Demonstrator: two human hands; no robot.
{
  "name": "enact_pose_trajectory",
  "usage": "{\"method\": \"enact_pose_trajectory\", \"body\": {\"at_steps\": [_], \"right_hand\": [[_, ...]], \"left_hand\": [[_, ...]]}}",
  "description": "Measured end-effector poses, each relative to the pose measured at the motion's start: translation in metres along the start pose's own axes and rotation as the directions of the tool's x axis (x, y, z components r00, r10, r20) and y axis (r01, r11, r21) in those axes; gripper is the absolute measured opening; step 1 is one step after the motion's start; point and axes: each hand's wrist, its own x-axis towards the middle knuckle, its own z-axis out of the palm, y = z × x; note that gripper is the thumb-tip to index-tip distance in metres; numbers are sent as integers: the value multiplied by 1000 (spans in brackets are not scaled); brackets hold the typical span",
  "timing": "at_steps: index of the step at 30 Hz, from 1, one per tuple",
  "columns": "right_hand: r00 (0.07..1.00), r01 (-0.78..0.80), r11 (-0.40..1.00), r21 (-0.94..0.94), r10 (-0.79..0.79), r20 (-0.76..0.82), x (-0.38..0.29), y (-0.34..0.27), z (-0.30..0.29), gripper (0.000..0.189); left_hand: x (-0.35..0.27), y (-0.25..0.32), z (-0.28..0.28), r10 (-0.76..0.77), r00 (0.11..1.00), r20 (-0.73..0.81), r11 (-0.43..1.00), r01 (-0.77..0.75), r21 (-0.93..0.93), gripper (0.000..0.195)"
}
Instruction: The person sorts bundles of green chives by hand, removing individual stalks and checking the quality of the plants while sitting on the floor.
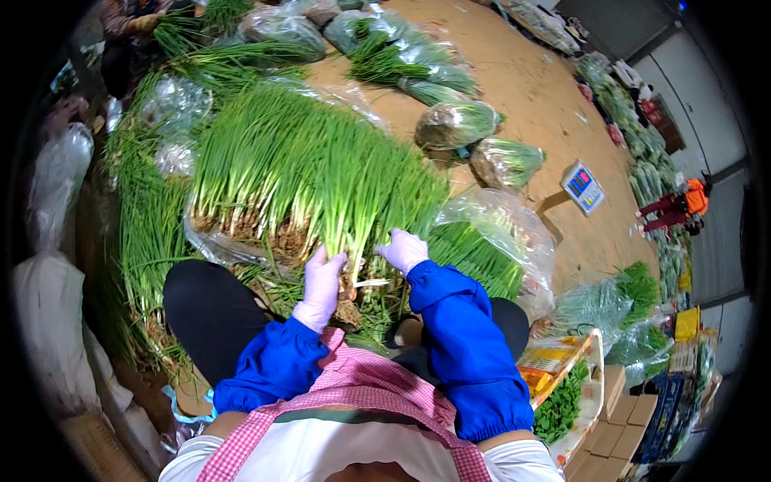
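Observation:
My left hand, in a pale thin glove, is closed around the lower stalks of a small bunch of green onions; the bunch stands upright with its soiled roots hanging below. At the right of that bunch, my right hand, gloved too, is near its stalks with the fingers bent; whether it pinches a stalk I cannot tell. Beyond both hands lies a wide row of green onions, roots towards me, partly on clear plastic. Loose leaves and trimmings lie on the ground between my knees.
Bagged green onions lie ahead on the brown floor. A digital scale display stands to the right. A plastic bag covers more onions. A crate of leafy greens is near my right side. A person in orange is far right; another person's hand shows top left.

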Motion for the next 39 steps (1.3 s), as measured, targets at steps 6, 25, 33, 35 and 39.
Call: {"method": "enact_pose_trajectory", "body": {"at_steps": [6,25,33,35,39], "right_hand": [[980,-81,306,949,-147,131,-14,-43,28,57],[989,-92,-35,995,-120,87,-25,-37,24,42],[990,132,-33,991,61,-130,-9,-26,28,67],[989,148,-89,985,33,-145,-7,-20,28,69],[990,108,-155,982,-69,-120,-15,-25,18,71]], "left_hand": [[-6,4,6,226,952,208,427,-288,857,35],[9,-8,5,-101,949,299,935,-12,354,44],[2,3,17,-141,957,253,987,115,116,38],[2,6,17,-167,951,260,986,162,39,35],[3,1,12,-151,949,276,989,146,39,33]]}}
